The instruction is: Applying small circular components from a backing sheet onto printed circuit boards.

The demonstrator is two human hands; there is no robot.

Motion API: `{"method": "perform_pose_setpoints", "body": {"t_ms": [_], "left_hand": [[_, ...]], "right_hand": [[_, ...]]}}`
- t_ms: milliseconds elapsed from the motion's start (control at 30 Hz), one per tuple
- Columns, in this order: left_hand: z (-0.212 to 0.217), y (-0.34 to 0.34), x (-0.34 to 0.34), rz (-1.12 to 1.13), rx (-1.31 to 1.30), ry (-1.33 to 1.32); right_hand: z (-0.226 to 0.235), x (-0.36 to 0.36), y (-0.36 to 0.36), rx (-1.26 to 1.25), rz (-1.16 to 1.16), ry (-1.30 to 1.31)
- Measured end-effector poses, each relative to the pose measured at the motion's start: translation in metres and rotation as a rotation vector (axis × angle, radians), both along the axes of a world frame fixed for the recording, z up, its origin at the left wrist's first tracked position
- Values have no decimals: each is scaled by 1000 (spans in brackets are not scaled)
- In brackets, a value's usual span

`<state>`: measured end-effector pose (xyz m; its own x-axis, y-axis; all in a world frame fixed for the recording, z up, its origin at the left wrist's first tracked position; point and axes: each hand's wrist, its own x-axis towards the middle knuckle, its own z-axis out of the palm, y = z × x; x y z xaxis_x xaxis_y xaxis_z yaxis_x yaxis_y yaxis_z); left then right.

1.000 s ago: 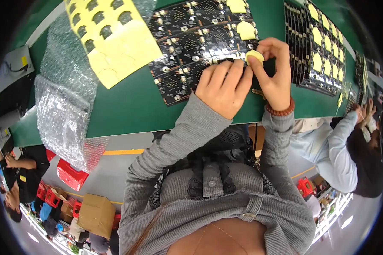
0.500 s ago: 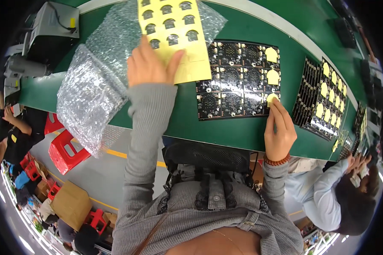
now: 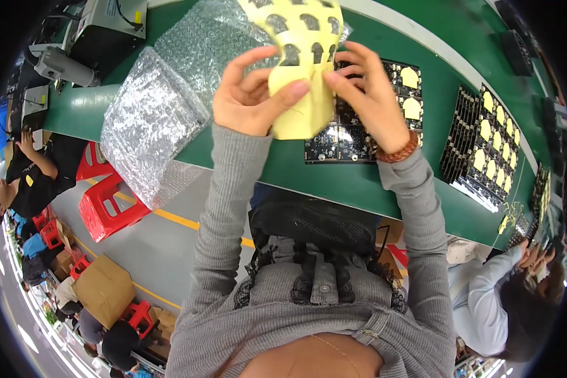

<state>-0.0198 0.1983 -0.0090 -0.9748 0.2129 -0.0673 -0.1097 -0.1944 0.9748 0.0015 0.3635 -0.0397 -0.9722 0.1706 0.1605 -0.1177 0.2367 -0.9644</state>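
A yellow sticker sheet (image 3: 301,123) with rows of dome-shaped cut-outs is held up above the green table, its middle bent. My left hand (image 3: 249,94) grips its left side, thumb across the front. My right hand (image 3: 373,101) pinches its right side between thumb and fingers. Beneath and to the right lies a black circuit board panel (image 3: 337,146), partly hidden by the sheet and my right hand. Yellow dome-shaped stickers (image 3: 411,108) show on the panel's right column; my right wrist hides its lower right corner.
Clear bubble wrap (image 3: 151,104) overhangs the table's front edge at left. To the right, stacked black panels (image 3: 492,138) carry several yellow stickers. A grey machine (image 3: 107,28) stands at the far left. A co-worker in a pale sleeve (image 3: 485,290) sits at right; red stools (image 3: 110,208) stand left.
My right hand has left the sticker at the panel's lower right corner and moved up-left onto the yellow sheet. The sheet, flat before, is now bent between both hands.
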Motion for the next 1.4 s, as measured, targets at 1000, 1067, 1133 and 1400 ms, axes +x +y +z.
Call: {"method": "perform_pose_setpoints", "body": {"t_ms": [1000, 1067, 1133, 1400], "left_hand": [[-33, 35, 3, -281, 641, -432], [-32, 37, 6, -151, 511, -395], [-31, 36, 7, -82, 447, -376], [-29, 30, 5, -76, 395, -317]], "right_hand": [[15, 8, 24, 287, -447, 151], [17, 11, 21, 723, -555, 307], [19, 16, 22, 567, -351, 452], [18, 19, 12, 17, 109, 199]]}}
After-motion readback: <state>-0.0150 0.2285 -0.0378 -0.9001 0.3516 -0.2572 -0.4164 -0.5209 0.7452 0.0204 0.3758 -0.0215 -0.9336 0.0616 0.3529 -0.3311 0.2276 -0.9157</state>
